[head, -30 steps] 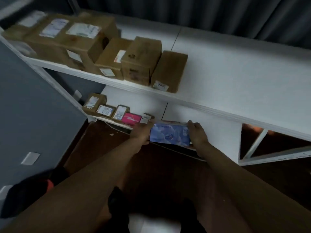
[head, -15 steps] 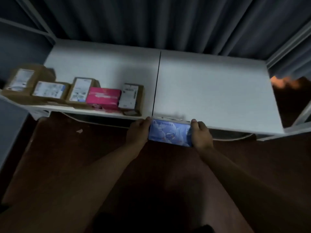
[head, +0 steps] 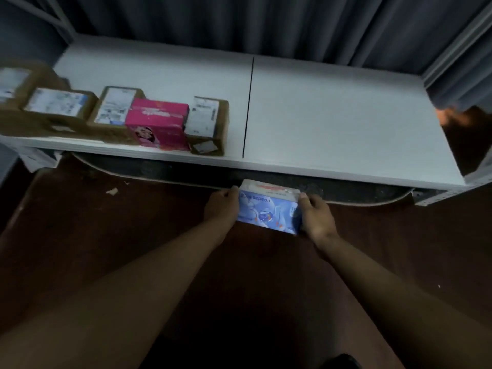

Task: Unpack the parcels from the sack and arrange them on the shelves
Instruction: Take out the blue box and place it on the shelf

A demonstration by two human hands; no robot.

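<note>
I have both hands clamped on the blue parcel, low in the centre of the frame, just below the front edge of the white shelf. My left hand grips its left end, with the fingers curled over the top corner. My right hand grips its right end, with the thumb on the printed face. The parcel is a flat pack with blue printing and pale lettering; its upper edge is white with a red mark. It sits in front of the dark gap under the shelf, tilted so that the printed face looks up at the camera. I cannot tell whether its far edge touches anything under the shelf.

On the shelf, in the left of the frame, a row of parcels stands along the front edge. A pink box sits between two brown cartons: the one with a white label on its left, the other just beside its right side. Further left lie a flatter labelled carton and, at the frame's left edge, another carton, blurred. The right half of the shelf, past the dark seam, shows bare white board. A dark pleated curtain hangs behind the shelf. The floor beneath my arms is dark brown.
</note>
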